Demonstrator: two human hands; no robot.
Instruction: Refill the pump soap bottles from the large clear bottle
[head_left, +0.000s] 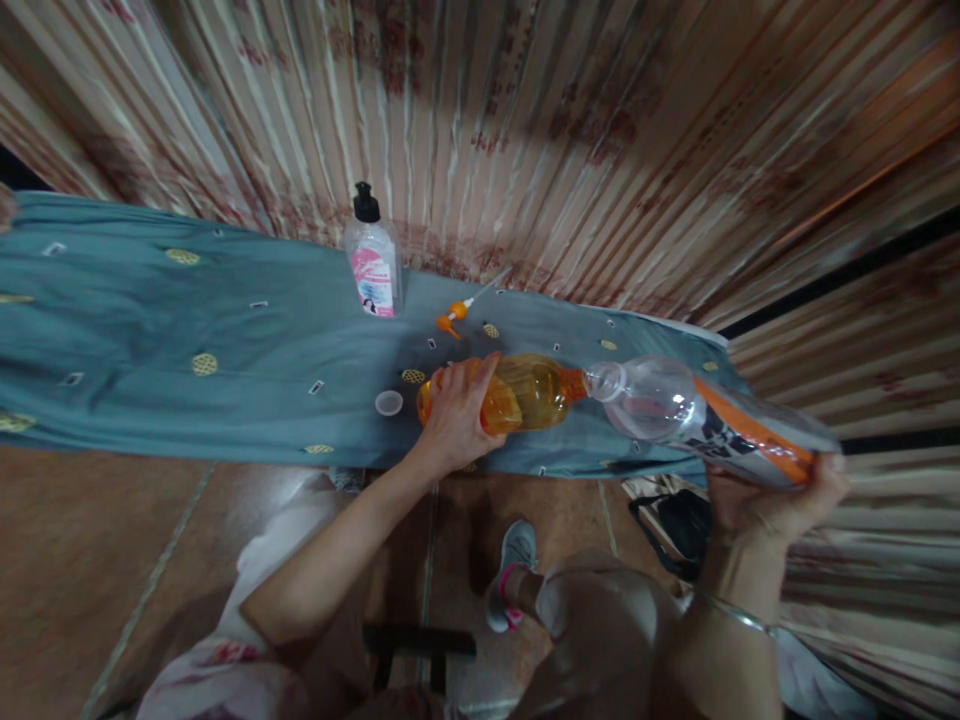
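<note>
Head view: my left hand (456, 415) grips the orange bottle (517, 393), my right hand (772, 500) grips the clear bottle (705, 410); if their mouths misalign, liquid may spill on the blue cloth (150, 330).

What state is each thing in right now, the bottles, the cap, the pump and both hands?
Orange bottle: on its side, uncapped, part full, mouth against the clear bottle's.
Clear bottle: tilted, uncapped, looks empty.
Left hand: gripping the orange bottle.
Right hand: holding the clear bottle's base.
White cap: off, lying on the blue cloth.
Orange pump: detached, lying down.
Pink-label bottle: upright, capped.
</note>
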